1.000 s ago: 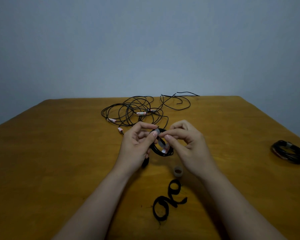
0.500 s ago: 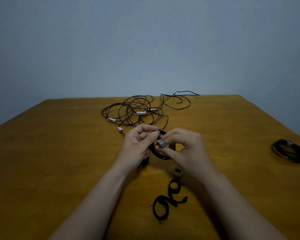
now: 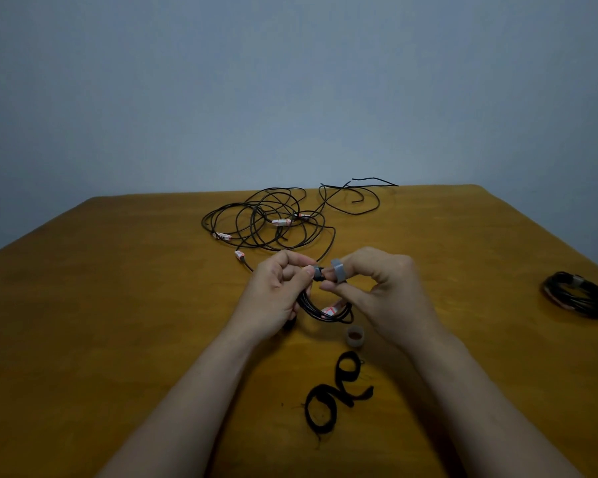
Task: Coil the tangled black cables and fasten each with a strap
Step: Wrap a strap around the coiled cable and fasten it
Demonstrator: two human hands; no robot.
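My left hand (image 3: 277, 294) pinches a small coil of black cable (image 3: 321, 310) at its top, just above the table. A grey strap (image 3: 338, 269) loops over the fingertips of my right hand (image 3: 384, 291) and runs to the coil's top, where both hands meet. The coil hangs below my fingers and carries a white and red tag. Behind my hands lies a tangle of loose black cables (image 3: 270, 219) with several white tags. A finished coil (image 3: 579, 294), bound by a grey strap, lies at the far right.
A small grey strap ring (image 3: 355, 336) stands on the wooden table (image 3: 118, 305) just below my right hand. A curled black strap (image 3: 335, 391) lies nearer to me, between my forearms. The wall rises behind the table's far edge.
My right hand has drawn the grey strap up and to the right, so it now stands as a loop on the fingertips. The coil has dropped lower under my fingers.
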